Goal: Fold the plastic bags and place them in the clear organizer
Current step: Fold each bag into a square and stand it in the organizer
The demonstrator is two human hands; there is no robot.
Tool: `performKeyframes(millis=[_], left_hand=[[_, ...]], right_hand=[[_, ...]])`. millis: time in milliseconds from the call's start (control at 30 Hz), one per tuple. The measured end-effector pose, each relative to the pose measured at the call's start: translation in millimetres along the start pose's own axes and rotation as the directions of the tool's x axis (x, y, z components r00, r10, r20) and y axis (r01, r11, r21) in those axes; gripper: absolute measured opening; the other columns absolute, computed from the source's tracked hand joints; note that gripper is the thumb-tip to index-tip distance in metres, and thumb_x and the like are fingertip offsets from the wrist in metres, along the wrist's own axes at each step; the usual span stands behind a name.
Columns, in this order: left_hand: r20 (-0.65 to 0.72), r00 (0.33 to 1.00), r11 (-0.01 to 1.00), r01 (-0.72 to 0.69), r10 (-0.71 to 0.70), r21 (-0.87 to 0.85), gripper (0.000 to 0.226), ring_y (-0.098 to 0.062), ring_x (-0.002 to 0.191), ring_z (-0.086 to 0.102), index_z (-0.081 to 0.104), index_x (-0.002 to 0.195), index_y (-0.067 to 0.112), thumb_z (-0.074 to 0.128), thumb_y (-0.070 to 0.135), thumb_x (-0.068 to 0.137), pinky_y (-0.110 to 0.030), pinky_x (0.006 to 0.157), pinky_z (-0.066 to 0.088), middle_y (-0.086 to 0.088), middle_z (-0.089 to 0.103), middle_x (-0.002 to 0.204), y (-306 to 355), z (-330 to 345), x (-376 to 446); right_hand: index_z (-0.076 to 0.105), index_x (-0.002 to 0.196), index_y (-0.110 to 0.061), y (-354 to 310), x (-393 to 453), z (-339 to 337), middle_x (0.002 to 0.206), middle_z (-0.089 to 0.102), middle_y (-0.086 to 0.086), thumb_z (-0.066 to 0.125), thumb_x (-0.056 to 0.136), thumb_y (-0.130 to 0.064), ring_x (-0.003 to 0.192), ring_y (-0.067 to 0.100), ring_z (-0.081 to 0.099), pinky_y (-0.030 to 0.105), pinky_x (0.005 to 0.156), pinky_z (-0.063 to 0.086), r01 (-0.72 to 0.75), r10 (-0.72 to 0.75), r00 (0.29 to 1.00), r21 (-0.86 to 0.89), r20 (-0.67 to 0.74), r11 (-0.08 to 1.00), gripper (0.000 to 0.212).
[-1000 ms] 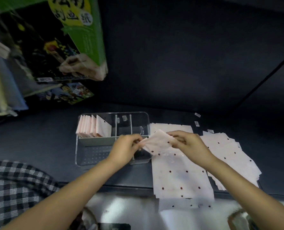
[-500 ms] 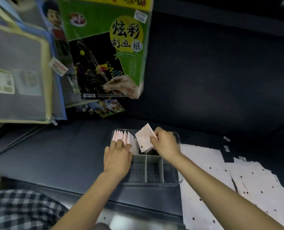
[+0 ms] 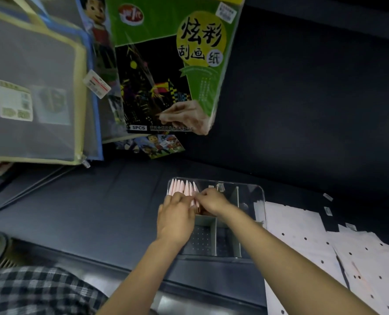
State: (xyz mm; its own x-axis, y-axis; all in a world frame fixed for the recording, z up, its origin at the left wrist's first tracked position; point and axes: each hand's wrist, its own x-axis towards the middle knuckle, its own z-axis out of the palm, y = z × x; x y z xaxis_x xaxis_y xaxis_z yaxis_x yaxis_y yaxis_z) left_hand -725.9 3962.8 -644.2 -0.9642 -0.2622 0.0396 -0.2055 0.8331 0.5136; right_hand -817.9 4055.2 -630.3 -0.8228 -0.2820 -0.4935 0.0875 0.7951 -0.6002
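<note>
Dark bench under us: our left hand presses the folded pink bags in the clear organizer's far-left compartment; our right hand pinches one bag into the row. Unfolded dotted bags lie right; packaged goods hang behind.

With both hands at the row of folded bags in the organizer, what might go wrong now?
1. The folded bags stand upright in a tight row; the left hand and right hand pushing there may tip some or let one unfold.
2. The clear organizer is light-looking and might slide on the dark surface.
3. The right forearm hangs close to the flat bags and may shift them.
</note>
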Motion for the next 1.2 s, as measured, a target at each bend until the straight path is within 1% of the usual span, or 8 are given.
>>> performKeyframes(millis=[200,367,533,733,867,967,1067,1200], left_hand=[[-0.005,0.999,0.995,-0.041,0.041,0.09,0.035,-0.018,0.114,0.04,0.052,0.131,0.023,0.042,0.03,0.098,-0.03,0.093,0.034,0.003,0.048,0.126,-4,1,-2],[0.02,0.999,0.994,-0.031,0.029,0.104,0.035,-0.021,0.117,0.038,0.053,0.13,0.021,0.043,0.028,0.097,-0.034,0.095,0.034,0.0,0.045,0.13,3,1,-2],[-0.081,0.982,0.985,-0.171,0.168,-0.023,0.034,-0.027,0.112,0.044,0.058,0.126,0.014,0.052,0.016,0.093,-0.04,0.091,0.038,-0.007,0.053,0.123,38,2,-14],[0.173,0.787,0.804,-0.59,0.593,-0.074,0.034,-0.023,0.115,0.048,0.055,0.13,0.016,0.048,0.022,0.097,-0.034,0.098,0.038,-0.002,0.055,0.127,88,42,-64],[0.465,0.618,0.744,-0.651,0.634,-0.151,0.038,-0.015,0.129,0.037,0.046,0.137,0.022,0.043,0.027,0.099,-0.024,0.104,0.031,0.005,0.045,0.139,98,81,-101],[0.645,0.505,0.74,-0.657,0.574,-0.145,0.047,-0.014,0.14,0.023,0.035,0.144,0.023,0.044,0.029,0.099,-0.024,0.111,0.022,0.005,0.029,0.153,95,106,-123],[0.73,0.453,0.71,-0.702,0.512,-0.062,0.059,-0.013,0.146,0.006,0.018,0.151,0.024,0.044,0.03,0.098,-0.03,0.117,0.013,0.005,0.006,0.16,90,123,-134],[0.728,0.442,0.643,-0.766,0.525,0.002,0.062,-0.016,0.147,-0.002,0.016,0.151,0.025,0.047,0.033,0.097,-0.032,0.118,-0.003,0.004,0.001,0.16,96,134,-135]], right_hand=[[0.063,0.071,-0.008,10,-10,1,0.068,0.059,0.005,0.048,0.094,-0.022,0.067,0.017,0.055,0.039,0.08,0.05,0.029,-0.029,1.0,0.138,-0.004,0.99,0.031],[0.068,0.107,-0.016,50,-54,-21,0.097,0.063,-0.012,0.056,0.092,-0.016,0.089,0.002,0.058,0.01,0.075,0.041,0.224,-0.204,0.965,0.115,-0.165,0.968,0.019],[0.068,0.1,-0.019,153,-127,-58,0.096,0.066,-0.011,0.063,0.087,-0.008,0.089,-0.004,0.06,0.005,0.079,0.046,0.202,-0.139,0.934,0.166,-0.329,0.965,0.018],[0.061,0.116,-0.015,292,-204,-62,0.122,0.059,-0.001,0.07,0.083,-0.012,0.116,0.019,0.054,0.014,0.094,0.036,-0.083,0.097,0.931,0.054,-0.351,0.995,0.035],[0.036,0.143,-0.018,338,-228,-43,0.15,0.028,-0.005,0.074,0.08,-0.028,0.139,0.012,0.026,0.015,0.109,0.018,-0.123,0.065,0.965,-0.22,-0.255,0.968,0.074],[0.025,0.148,-0.021,357,-236,-29,0.156,0.011,-0.007,0.066,0.085,-0.035,0.145,0.011,0.011,0.021,0.115,0.013,-0.075,-0.027,0.97,-0.407,-0.24,0.911,0.077],[0.044,0.139,-0.014,363,-240,-24,0.151,0.032,0.003,0.068,0.085,-0.024,0.141,0.019,0.028,0.029,0.114,0.025,-0.044,-0.115,0.934,-0.429,-0.338,0.902,0.06],[0.072,0.099,-0.006,357,-238,-28,0.117,0.066,0.01,0.082,0.067,-0.002,0.109,0.027,0.063,0.041,0.092,0.052,-0.005,-0.223,0.841,-0.419,-0.493,0.908,0.033]])
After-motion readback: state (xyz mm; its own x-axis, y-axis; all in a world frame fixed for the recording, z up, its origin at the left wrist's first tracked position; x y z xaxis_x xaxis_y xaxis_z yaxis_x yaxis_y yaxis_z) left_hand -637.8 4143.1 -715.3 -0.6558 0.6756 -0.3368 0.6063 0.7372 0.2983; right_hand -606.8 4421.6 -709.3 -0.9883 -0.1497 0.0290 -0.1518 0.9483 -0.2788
